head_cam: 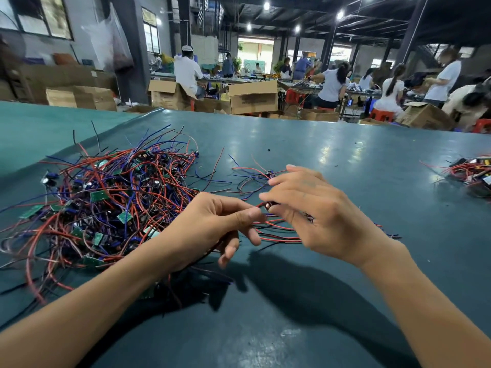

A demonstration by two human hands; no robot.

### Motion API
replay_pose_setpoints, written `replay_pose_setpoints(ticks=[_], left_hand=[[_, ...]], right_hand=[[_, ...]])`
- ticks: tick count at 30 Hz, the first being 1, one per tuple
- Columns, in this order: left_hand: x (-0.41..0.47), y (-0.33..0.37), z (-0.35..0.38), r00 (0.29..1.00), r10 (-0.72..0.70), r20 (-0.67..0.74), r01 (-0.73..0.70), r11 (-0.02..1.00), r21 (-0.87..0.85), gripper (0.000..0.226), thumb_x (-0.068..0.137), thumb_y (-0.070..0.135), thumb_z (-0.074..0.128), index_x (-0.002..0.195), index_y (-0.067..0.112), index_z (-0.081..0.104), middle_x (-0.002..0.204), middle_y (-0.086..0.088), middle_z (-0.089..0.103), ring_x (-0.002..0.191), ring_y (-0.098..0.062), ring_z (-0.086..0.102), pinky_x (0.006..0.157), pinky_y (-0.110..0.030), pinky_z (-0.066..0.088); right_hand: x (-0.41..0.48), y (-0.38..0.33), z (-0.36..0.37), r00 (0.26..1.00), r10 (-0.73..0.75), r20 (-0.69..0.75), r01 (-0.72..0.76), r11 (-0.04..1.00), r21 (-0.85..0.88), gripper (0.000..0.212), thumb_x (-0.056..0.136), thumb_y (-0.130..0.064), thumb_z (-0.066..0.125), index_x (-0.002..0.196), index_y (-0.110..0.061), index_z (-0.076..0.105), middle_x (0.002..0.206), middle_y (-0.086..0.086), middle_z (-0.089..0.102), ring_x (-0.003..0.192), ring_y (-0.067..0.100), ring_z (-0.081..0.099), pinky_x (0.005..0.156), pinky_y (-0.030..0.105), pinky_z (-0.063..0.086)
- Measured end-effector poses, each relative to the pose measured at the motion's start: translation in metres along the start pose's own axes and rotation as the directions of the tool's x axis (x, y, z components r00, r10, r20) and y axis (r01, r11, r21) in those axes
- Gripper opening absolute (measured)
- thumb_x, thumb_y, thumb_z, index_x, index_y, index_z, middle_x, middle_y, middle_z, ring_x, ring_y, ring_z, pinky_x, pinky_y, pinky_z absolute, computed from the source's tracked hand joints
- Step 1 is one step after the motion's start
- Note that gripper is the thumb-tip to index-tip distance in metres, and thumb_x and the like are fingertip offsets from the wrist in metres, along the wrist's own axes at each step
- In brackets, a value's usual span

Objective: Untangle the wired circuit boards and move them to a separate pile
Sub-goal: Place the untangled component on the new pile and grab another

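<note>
On my feed the big tangled heap (106, 203) of red, blue and black wires with small green circuit boards lies toward the left edge of the green table (345, 160), some of its strands running under the left forearm. Both hands work just right of it, about mid-table and nearer the near edge. The left hand (212, 227) pinches a red wire between thumb and forefinger, its other fingers curled loosely below. The right hand (313, 216) is close beside it, fingers bent round a small dark part (268, 205) that I take to be a board, though motion blur keeps me from being sure. A bundle of red and black leads (276, 231) hangs between the two hands and trails out under the right palm. Just beyond the right hand's fingertips a few loose wires (249, 176) lie spread on the table, apart from the heap. A smaller pile of wired boards (473, 176) sits well away at the right edge. Past the far edge I see cardboard boxes (252, 96) and workers (187, 70) at other benches.
</note>
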State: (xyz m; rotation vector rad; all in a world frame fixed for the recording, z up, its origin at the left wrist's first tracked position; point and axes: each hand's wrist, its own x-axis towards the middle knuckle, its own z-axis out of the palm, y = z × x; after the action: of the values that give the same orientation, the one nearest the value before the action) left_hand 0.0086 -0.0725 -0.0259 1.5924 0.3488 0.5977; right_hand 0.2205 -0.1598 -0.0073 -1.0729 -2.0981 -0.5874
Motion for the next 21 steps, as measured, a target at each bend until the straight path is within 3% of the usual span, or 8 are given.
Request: replay_pose_setpoints(ticks=[4, 7, 10, 13, 15, 18, 21], left_hand=[[-0.001, 0.004, -0.002, 1.0, -0.013, 0.003, 0.013, 0.999, 0.035, 0.026, 0.089, 0.039, 0.067, 0.091, 0.015, 0.078, 0.074, -0.011, 0.071, 0.038, -0.011, 0.051, 0.035, -0.018, 0.039], [0.0, 0.005, -0.008, 0.995, -0.039, -0.091, 0.044, 0.997, 0.06, 0.031, 0.085, 0.047, 0.069, 0.087, 0.018, 0.078, 0.068, -0.006, 0.068, 0.039, -0.009, 0.047, 0.037, -0.013, 0.029], [0.002, 0.003, -0.011, 0.982, -0.08, -0.169, 0.076, 0.997, -0.027, 0.035, 0.079, 0.049, 0.072, 0.088, 0.016, 0.079, 0.068, -0.004, 0.067, 0.039, -0.008, 0.046, 0.038, -0.013, 0.028], [0.004, 0.0, -0.011, 0.966, -0.13, -0.222, 0.106, 0.987, -0.119, 0.032, 0.073, 0.046, 0.077, 0.082, 0.016, 0.079, 0.07, -0.004, 0.069, 0.042, -0.007, 0.047, 0.036, -0.013, 0.03], [0.006, -0.001, -0.013, 0.953, -0.149, -0.263, 0.111, 0.982, -0.155, 0.027, 0.072, 0.043, 0.079, 0.076, 0.016, 0.078, 0.072, -0.004, 0.069, 0.043, -0.006, 0.048, 0.035, -0.013, 0.03], [0.007, -0.003, -0.014, 0.944, -0.159, -0.29, 0.11, 0.978, -0.177, 0.02, 0.077, 0.034, 0.077, 0.072, 0.015, 0.076, 0.073, -0.006, 0.07, 0.044, -0.007, 0.05, 0.034, -0.013, 0.029], [0.007, -0.005, -0.01, 0.945, -0.175, -0.278, 0.137, 0.979, -0.15, 0.02, 0.089, 0.027, 0.07, 0.082, 0.009, 0.072, 0.075, -0.009, 0.071, 0.046, -0.009, 0.054, 0.033, -0.015, 0.03]], right_hand=[[-0.002, 0.005, -0.015, 0.992, 0.124, 0.001, -0.124, 0.989, 0.082, 0.015, 0.092, -0.001, 0.064, 0.105, -0.001, 0.071, 0.1, 0.008, 0.069, 0.097, 0.026, 0.066, 0.107, 0.045, 0.046], [-0.005, 0.013, -0.028, 0.975, 0.22, 0.019, -0.22, 0.966, 0.134, 0.013, 0.093, 0.003, 0.063, 0.104, -0.001, 0.068, 0.096, 0.008, 0.064, 0.087, 0.023, 0.067, 0.083, 0.042, 0.054], [-0.008, 0.016, -0.034, 0.948, 0.314, 0.05, -0.318, 0.932, 0.175, 0.015, 0.091, 0.008, 0.064, 0.102, -0.002, 0.068, 0.092, -0.001, 0.06, 0.071, 0.017, 0.066, 0.064, 0.041, 0.055], [-0.01, 0.018, -0.035, 0.938, 0.333, 0.093, -0.343, 0.932, 0.117, 0.014, 0.09, 0.001, 0.069, 0.1, -0.009, 0.071, 0.078, -0.025, 0.055, 0.057, 0.006, 0.048, 0.056, 0.017, 0.04], [-0.011, 0.021, -0.041, 0.921, 0.376, 0.106, -0.386, 0.918, 0.093, 0.014, 0.087, -0.007, 0.073, 0.098, -0.016, 0.073, 0.068, -0.031, 0.055, 0.049, 0.004, 0.04, 0.053, 0.01, 0.029], [-0.018, 0.029, -0.048, 0.864, 0.488, 0.125, -0.498, 0.865, 0.063, 0.012, 0.084, -0.02, 0.079, 0.092, -0.029, 0.077, 0.055, -0.025, 0.054, 0.046, 0.008, 0.037, 0.053, 0.02, 0.031], [-0.023, 0.034, -0.049, 0.778, 0.594, 0.204, -0.618, 0.782, 0.079, 0.016, 0.079, -0.021, 0.083, 0.089, -0.034, 0.079, 0.052, -0.014, 0.054, 0.051, 0.011, 0.035, 0.057, 0.026, 0.033]])
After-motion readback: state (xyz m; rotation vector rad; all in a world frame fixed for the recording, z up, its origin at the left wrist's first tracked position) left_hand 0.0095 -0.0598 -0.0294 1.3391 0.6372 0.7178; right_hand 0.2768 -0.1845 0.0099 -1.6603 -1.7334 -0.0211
